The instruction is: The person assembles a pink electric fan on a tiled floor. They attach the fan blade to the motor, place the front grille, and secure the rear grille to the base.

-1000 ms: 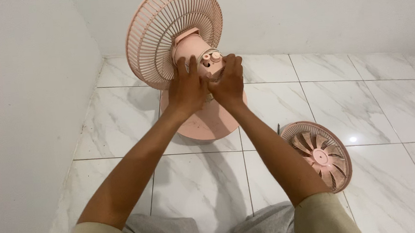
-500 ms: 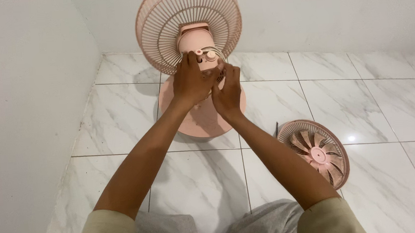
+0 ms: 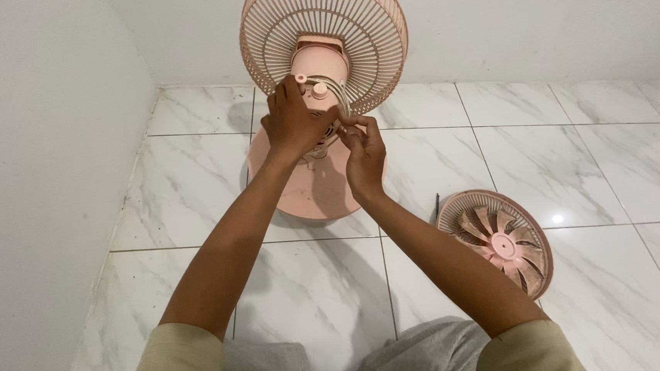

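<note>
At about nine o'clock of the scene stands a plain white wall (image 3: 36, 190), and beside it the white marble-patterned tiled floor (image 3: 191, 187) spreads across the view. On that floor, toward twelve o'clock, stands a pale pink plastic pedestal fan (image 3: 314, 63) with its round flat pink base (image 3: 307, 191) resting on the tiles and its round ribbed rear guard (image 3: 349, 21) tilted upward, facing away from the person. The left hand (image 3: 292, 121) lies on the left side of the fan's motor housing (image 3: 319, 58), at about ten o'clock of the base, its grip curled around the housing just below a small round pink knob (image 3: 302, 78); the fingers are wrapped on the plastic, not spread. Just to its right, touching it, the right hand (image 3: 363, 154) has its fingertips (image 3: 346, 132) pinched together at the lower back of the housing; what they pinch is too small to tell. At four o'clock from the base, well apart from it, a detached round pink front grille (image 3: 533, 268) lies flat on the floor with pink fan blades (image 3: 500, 242) in it, and a thin dark tool (image 3: 437, 205) lies just at its left edge.
</note>
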